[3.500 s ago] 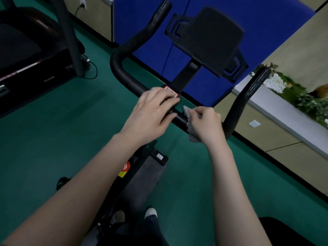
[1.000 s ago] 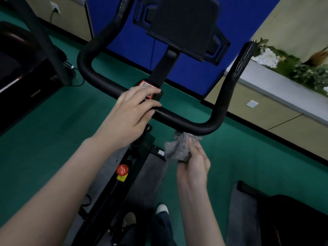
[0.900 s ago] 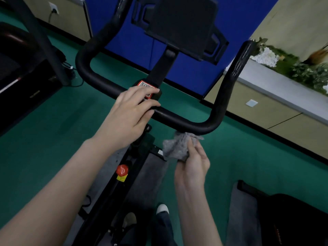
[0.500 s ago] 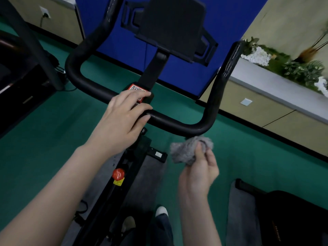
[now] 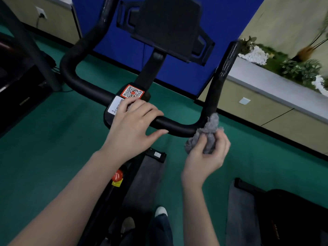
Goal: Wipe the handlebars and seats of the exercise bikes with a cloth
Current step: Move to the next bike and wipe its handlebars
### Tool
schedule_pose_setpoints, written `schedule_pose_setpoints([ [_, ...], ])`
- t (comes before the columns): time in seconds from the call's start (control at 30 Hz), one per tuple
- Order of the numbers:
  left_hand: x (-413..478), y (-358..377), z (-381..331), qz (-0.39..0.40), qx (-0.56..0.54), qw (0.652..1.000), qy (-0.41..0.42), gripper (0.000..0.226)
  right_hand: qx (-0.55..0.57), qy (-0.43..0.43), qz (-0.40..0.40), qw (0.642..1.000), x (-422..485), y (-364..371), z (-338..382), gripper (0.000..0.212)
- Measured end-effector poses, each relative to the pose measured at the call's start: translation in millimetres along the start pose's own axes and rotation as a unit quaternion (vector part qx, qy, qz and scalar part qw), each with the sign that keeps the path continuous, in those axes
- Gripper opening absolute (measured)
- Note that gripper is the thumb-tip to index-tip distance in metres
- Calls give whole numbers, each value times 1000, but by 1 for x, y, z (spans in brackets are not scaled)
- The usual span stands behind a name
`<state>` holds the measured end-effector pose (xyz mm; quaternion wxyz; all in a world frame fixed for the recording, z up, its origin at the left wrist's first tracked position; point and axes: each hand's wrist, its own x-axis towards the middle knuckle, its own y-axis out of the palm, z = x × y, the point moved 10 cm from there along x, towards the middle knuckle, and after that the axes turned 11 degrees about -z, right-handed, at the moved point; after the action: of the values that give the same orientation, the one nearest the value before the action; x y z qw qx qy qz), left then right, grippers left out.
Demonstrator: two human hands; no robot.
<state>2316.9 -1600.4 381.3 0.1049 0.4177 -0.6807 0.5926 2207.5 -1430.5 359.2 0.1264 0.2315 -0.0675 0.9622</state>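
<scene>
The black handlebar point(image 5: 85, 87) of the exercise bike runs across the middle of the view, with both ends bending up and away from the person. The left hand point(image 5: 134, 126) rests on the middle of the bar, its fingers lying fairly straight and slightly spread over the top and its thumb stretched out below the bar; it covers part of a white label next to a red-framed code sticker point(image 5: 132, 91). The right hand point(image 5: 205, 157) pinches a bunched grey cloth point(image 5: 208, 132) between thumb and curled fingers. The top of the cloth touches the bar at its right bend, where the upright grip begins. Above the bar, a black tablet holder point(image 5: 168, 27) stands on the centre post in front of a blue wall point(image 5: 221, 18). Below the left wrist, a red knob point(image 5: 118, 175) sits on the bike frame over the green floor point(image 5: 44, 139). A ledge with plants point(image 5: 266, 80) runs along the right side, well apart from the bike.
</scene>
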Motion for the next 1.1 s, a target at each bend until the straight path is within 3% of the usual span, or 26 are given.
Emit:
schedule_pose_setpoints([
  [0.13,0,0,3,-6,-4,1000,-14,39,-45,-192,109,974,8,18,27,20],
  [0.23,0,1,2,-9,-4,1000,-12,39,-64,-325,256,908,0,41,44,17],
  [0.3,0,1,2,-9,-5,1000,-13,40,-111,-362,333,863,4,56,46,15],
  [0.43,-1,0,2,-11,-5,1000,-12,40,-192,-374,473,774,5,92,50,13],
  [0.57,-1,-1,2,-16,-8,1000,-11,38,-235,-286,614,698,-10,122,44,15],
  [0.7,-1,-1,2,-10,-10,1000,-9,38,-240,-248,653,674,-20,129,41,15],
  [0.8,-1,0,-1,-1,-14,1000,-3,41,-283,-308,649,635,-7,125,34,14],
  [0.9,-1,0,-5,6,6,1000,-5,47,-271,-375,604,649,3,118,38,13],
  [1.03,5,9,-25,22,13,1000,2,52,-196,-355,549,731,2,98,43,15],
  [1.1,6,21,-37,47,-7,999,5,53,-196,-351,518,755,10,94,42,15],
])
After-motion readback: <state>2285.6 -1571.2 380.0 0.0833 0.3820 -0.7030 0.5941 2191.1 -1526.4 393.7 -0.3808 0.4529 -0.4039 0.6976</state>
